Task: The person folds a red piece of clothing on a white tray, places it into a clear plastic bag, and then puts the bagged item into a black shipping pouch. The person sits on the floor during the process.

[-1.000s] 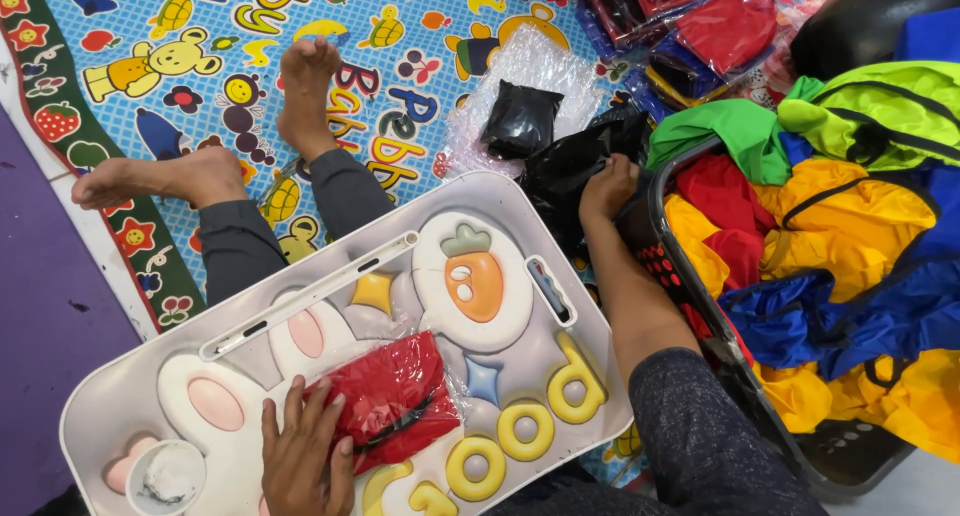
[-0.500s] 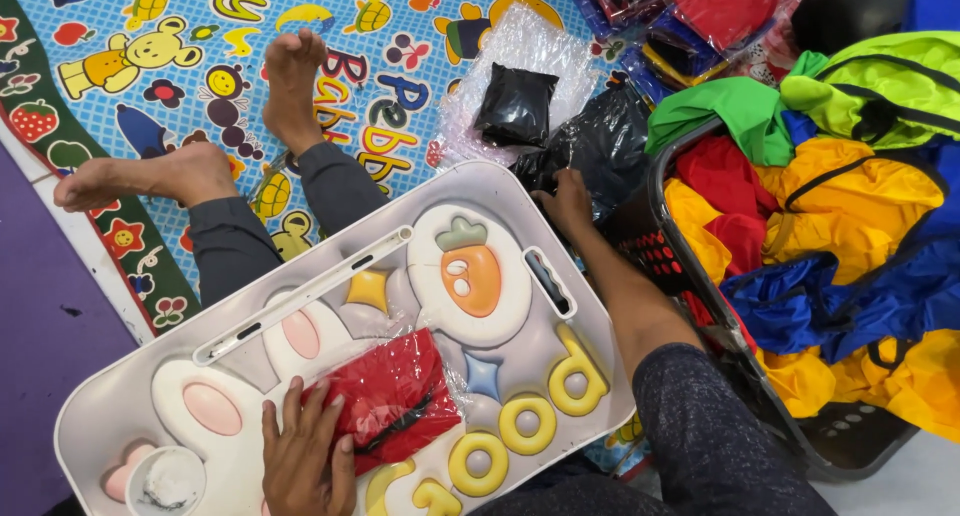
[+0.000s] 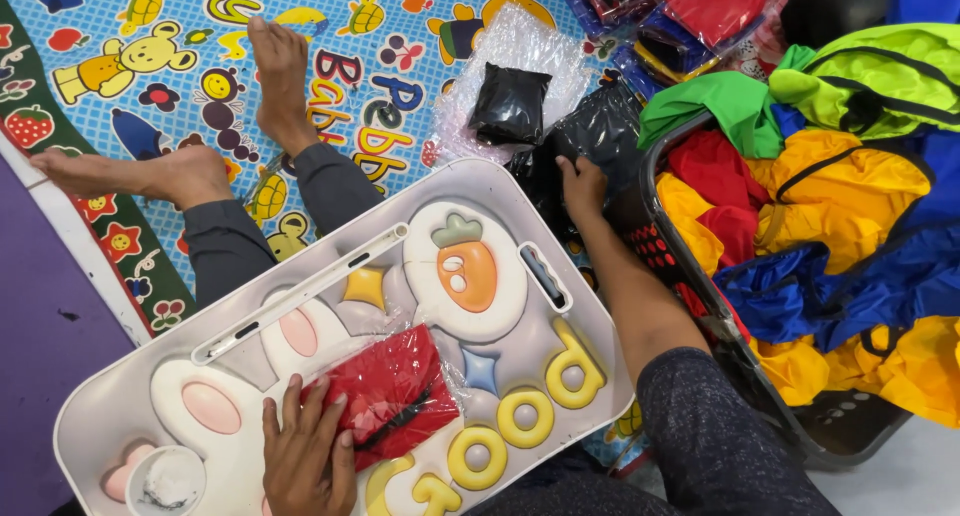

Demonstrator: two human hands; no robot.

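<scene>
Head view: left hand (image 3: 305, 454) flat on red pouch (image 3: 392, 396) atop tray (image 3: 110, 406), right hand (image 3: 582, 183) closed on black bag (image 3: 600, 136) beside basket (image 3: 690, 276); pouch likely sliding off tilted tray.

A white lap tray (image 3: 120, 406) carries a bagged red garment (image 3: 395, 391), over a cartoon-printed floor mat (image 3: 150, 46).

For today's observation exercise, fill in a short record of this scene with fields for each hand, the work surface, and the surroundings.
Left hand: flat on a red bagged garment
Right hand: gripping black plastic bag
Surface: white lap tray with a rabbit, a carrot and yellow letters
Right side: black basket of colourful clothing
Floor: cartoon play mat, bare feet resting on it
</scene>
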